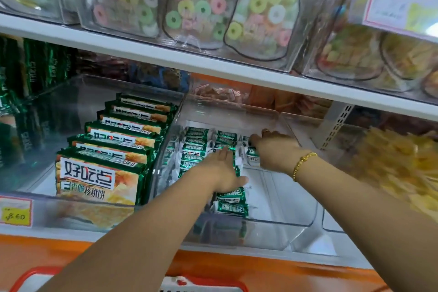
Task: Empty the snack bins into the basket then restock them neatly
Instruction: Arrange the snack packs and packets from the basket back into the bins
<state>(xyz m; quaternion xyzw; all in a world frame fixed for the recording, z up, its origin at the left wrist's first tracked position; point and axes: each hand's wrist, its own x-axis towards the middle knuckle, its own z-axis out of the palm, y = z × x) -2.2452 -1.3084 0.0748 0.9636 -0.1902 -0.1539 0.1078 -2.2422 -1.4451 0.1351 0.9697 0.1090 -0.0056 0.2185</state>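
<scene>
Both forearms reach up and forward into a clear bin (pixel 272 223) on the lower shelf. The left hand (pixel 221 174) lies palm down with its fingers straight and together, pressing flat on the small green packets (pixel 195 147) near the middle of the bin. The right hand (pixel 275 149), with a gold bracelet (pixel 302 165) on its wrist, is further in, toward the bin's back right corner. Its fingers are curled, and it seems to pinch one of the packets under the thumb, though blur makes the grip hard to read.

The packets stand in rows along the bin's left side and back, with a few more lying near its front edge under the left wrist. The right front part of the bin floor is bare white.

Touching the bin's left wall is a second clear bin holding large green biscuit packs (pixel 99 180) in a leaning row. A price tag (pixel 15 212) sits at that bin's front left corner. Blurred yellow snacks (pixel 398 173) fill the bin to the right.

The upper shelf board (pixel 213 64) hangs close over the back of the bin, carrying bags of ring candies (pixel 201 7). Below the orange ledge (pixel 272 270), the red rim of the basket (pixel 203 285) shows at the bottom edge.
</scene>
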